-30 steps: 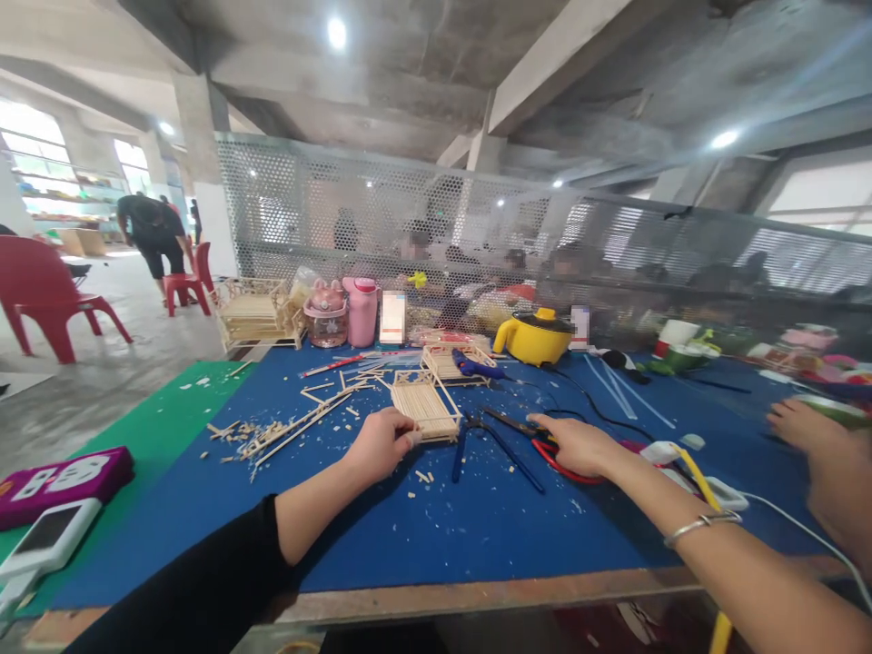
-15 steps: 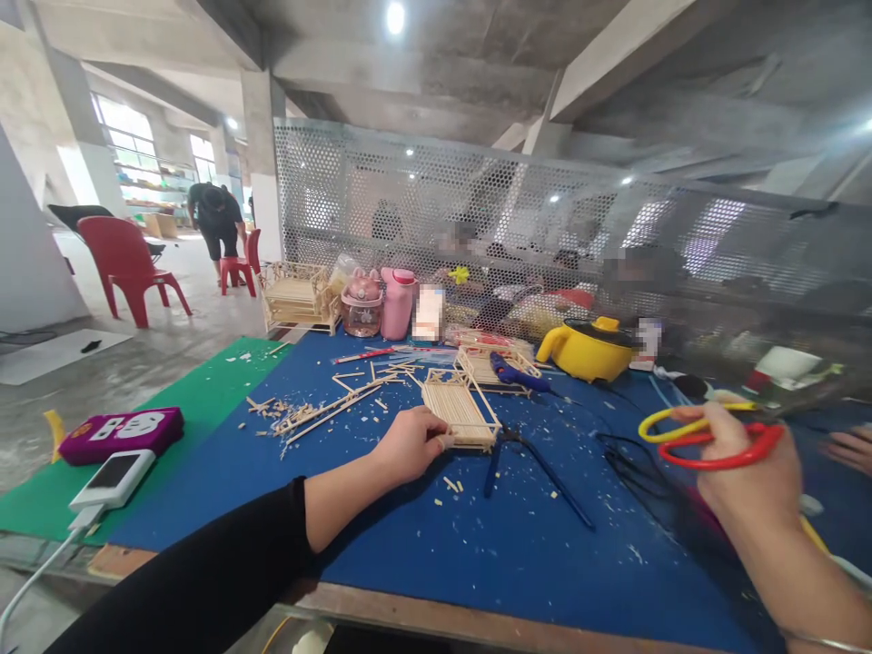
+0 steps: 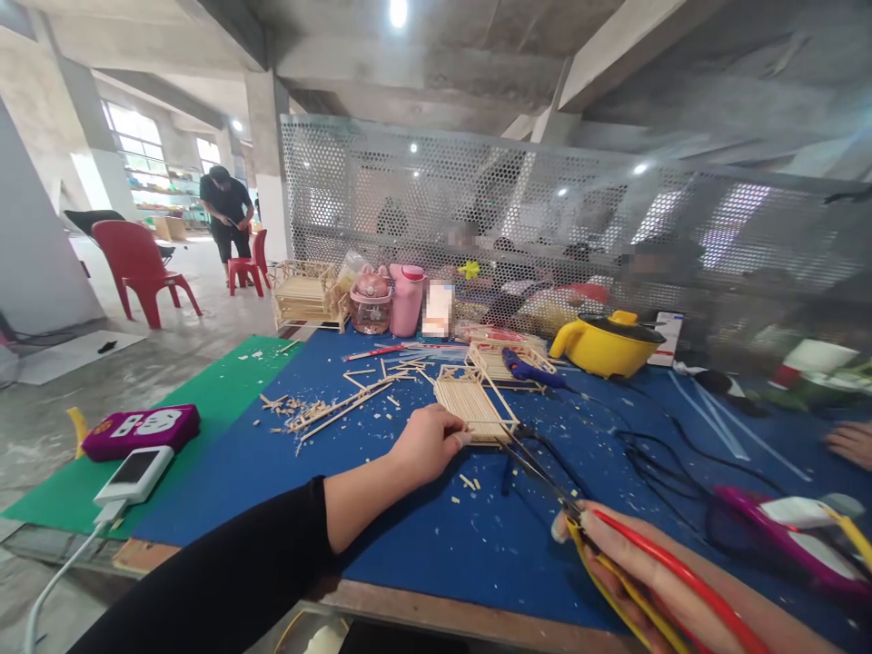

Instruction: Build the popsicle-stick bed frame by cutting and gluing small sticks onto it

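Note:
My left hand (image 3: 429,443) pinches the near left corner of a small wooden stick frame (image 3: 470,400), which has a slatted deck and looks like a miniature bed. In my right hand (image 3: 633,554) are scissors (image 3: 538,468) with red and yellow handles. Their thin blades point away from me, the tips at the near right corner of the frame; whether they touch it I cannot tell. Dark blue-handled pliers (image 3: 555,450) lie just behind the blades, partly covered. Beyond the frame, a blue glue gun (image 3: 528,368) rests against a second stick frame (image 3: 480,361).
Loose sticks (image 3: 354,404) and offcuts lie left of the frame. Behind stand stacked stick frames (image 3: 306,300), a pink bottle (image 3: 407,304) and a yellow pot (image 3: 606,345). Black cable (image 3: 647,463) curls at right, near a purple device (image 3: 783,536). Another person's hand (image 3: 851,443) is at the right edge.
My right hand has brought the scissors from the right down and left, their blades now at the frame. My left hand keeps its hold. The distant person has straightened up.

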